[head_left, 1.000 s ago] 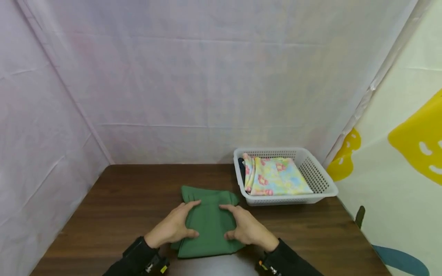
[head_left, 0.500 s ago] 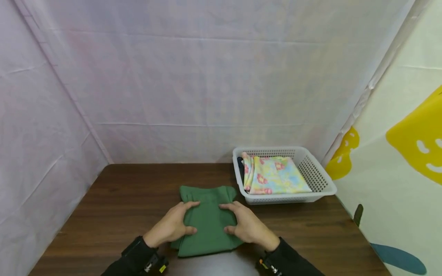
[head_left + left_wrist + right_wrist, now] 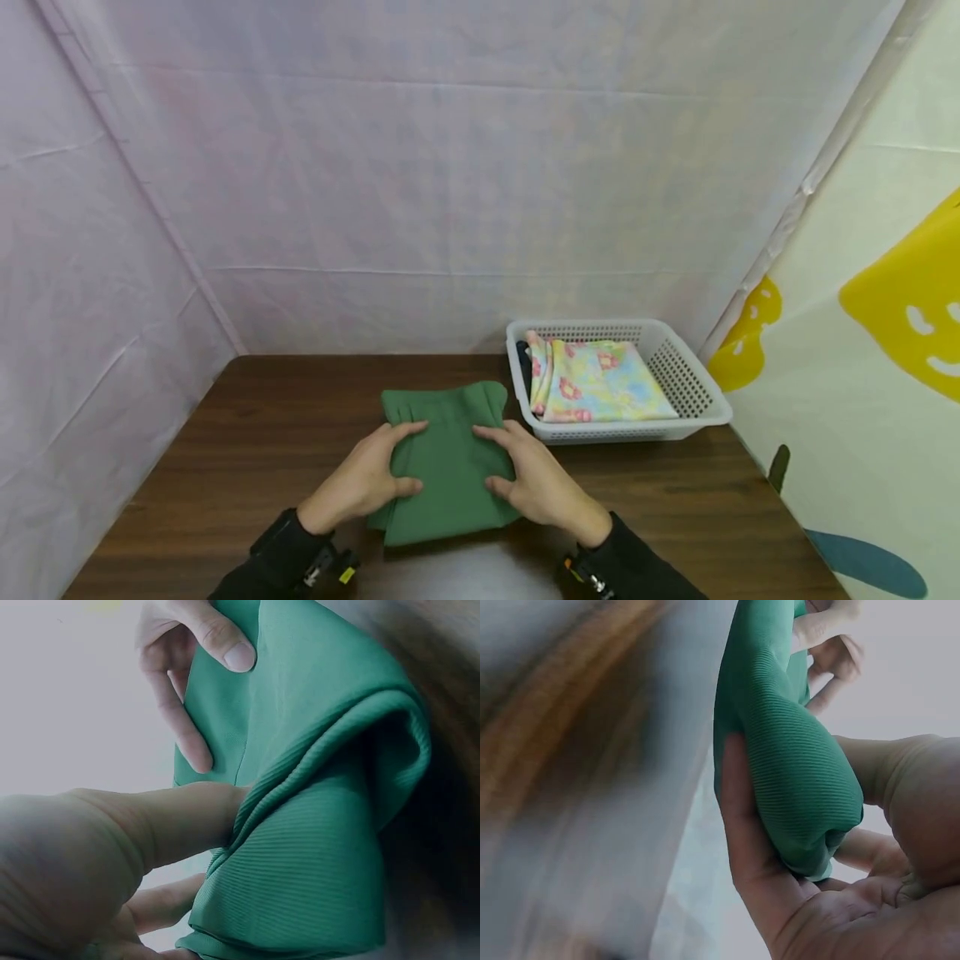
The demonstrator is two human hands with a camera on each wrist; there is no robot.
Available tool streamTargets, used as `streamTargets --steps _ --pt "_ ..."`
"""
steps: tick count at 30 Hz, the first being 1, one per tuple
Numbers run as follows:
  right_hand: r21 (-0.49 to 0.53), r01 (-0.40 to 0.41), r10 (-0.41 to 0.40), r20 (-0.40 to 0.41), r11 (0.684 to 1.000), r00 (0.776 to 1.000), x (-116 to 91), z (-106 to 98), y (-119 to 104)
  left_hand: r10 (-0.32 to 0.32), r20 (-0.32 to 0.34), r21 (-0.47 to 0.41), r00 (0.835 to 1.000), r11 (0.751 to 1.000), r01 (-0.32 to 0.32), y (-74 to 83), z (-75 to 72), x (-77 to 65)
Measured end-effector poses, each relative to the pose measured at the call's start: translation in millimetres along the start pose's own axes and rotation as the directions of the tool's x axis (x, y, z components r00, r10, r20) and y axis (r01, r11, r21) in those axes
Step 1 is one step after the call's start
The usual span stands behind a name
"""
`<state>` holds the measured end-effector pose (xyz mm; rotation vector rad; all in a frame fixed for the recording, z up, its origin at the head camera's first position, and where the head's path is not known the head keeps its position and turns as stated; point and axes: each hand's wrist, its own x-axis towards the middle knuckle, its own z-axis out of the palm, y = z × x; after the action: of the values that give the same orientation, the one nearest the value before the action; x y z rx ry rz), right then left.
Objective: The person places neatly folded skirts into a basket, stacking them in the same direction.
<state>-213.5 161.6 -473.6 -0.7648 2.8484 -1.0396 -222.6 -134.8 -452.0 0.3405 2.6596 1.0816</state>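
A folded green garment [image 3: 450, 471] of ribbed cloth is held over the near middle of the table. My left hand [image 3: 367, 473] grips its left side, thumb on top. In the left wrist view that thumb [image 3: 187, 817] presses into a fold, and other fingers reach behind the cloth. My right hand [image 3: 536, 479] holds the right side. The right wrist view has one finger [image 3: 742, 817] along the underside of the rolled edge, with the thumb on the opposite face. Parts of both hands' fingers are hidden by the fabric.
A white perforated basket [image 3: 701, 408] stands at the back right of the brown wooden table [image 3: 300, 400]. Inside lie a folded floral cloth [image 3: 603, 383] and something dark [image 3: 523, 362]. Pale fabric walls [image 3: 450, 183] enclose the table's back and sides.
Both hands have moved slightly away from me and to the left, carrying the green garment with them. The basket and its contents have stayed put.
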Motion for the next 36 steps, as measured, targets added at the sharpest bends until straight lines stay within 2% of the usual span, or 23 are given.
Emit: streamTargets --steps 5,10,21,27,36 --pt "-0.005 0.03 -0.031 -0.051 1.0 0.998 1 -8 -5 0.002 -0.017 -0.016 1.0 1.0 -0.002 6.2 -7.2 -2.3" --pt "0.018 0.03 -0.029 -0.066 0.999 0.997 2 -18 -10 0.01 -0.029 -0.03 1.0 0.999 -0.011 13.5 -12.5 -2.0" --pt "0.049 0.017 -0.012 -0.1 0.999 0.995 5 -39 -10 0.104 -0.097 0.005 0.99 0.995 -0.103 27.6 -14.4 4.5" --pt "0.032 0.006 -0.001 -0.14 0.999 0.99 4 -54 -6 0.151 -0.131 0.003 0.98 0.988 -0.152 39.5 -12.8 12.4" --pt "-0.041 0.043 -0.051 -0.225 0.998 0.973 6 -79 4 0.228 -0.158 -0.03 0.961 0.971 -0.236 61.0 -12.0 33.8"
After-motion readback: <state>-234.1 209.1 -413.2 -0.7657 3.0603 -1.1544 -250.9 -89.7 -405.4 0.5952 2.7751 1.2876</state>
